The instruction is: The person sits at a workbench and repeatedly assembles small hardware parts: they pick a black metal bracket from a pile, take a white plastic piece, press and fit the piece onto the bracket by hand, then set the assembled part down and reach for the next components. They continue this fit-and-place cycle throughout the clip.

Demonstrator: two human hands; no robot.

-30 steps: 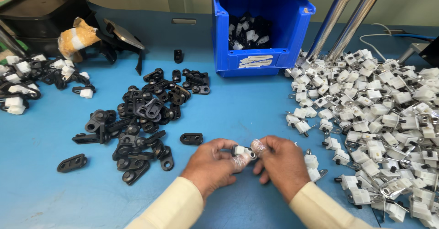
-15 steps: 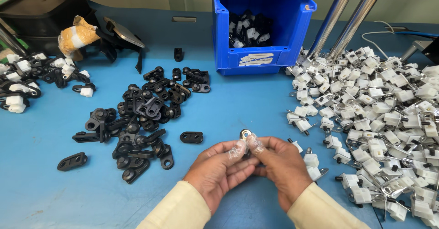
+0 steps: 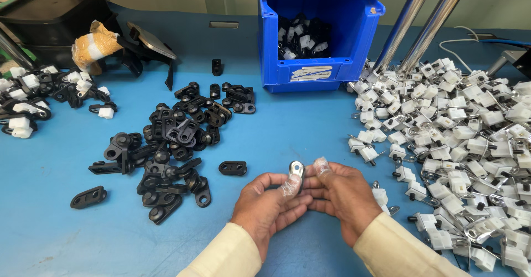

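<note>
Since the earlier frame the small silver metal clip with a hole has turned upright, its white end now hidden. Left hand and right hand are pressed together, fingertips pinching it between them. Loose black plastic link lies just left of the hands; white clip pile lies to their right.

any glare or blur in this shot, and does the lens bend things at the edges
Head view: mostly sharp, with even overhead light and soft shadows under the black parts. Glare shows on the metal bars and the small metal piece held between the left hand and right hand. The white parts look bright but keep their detail. The bars lean outward near the top edge, a wide-lens effect.
</note>
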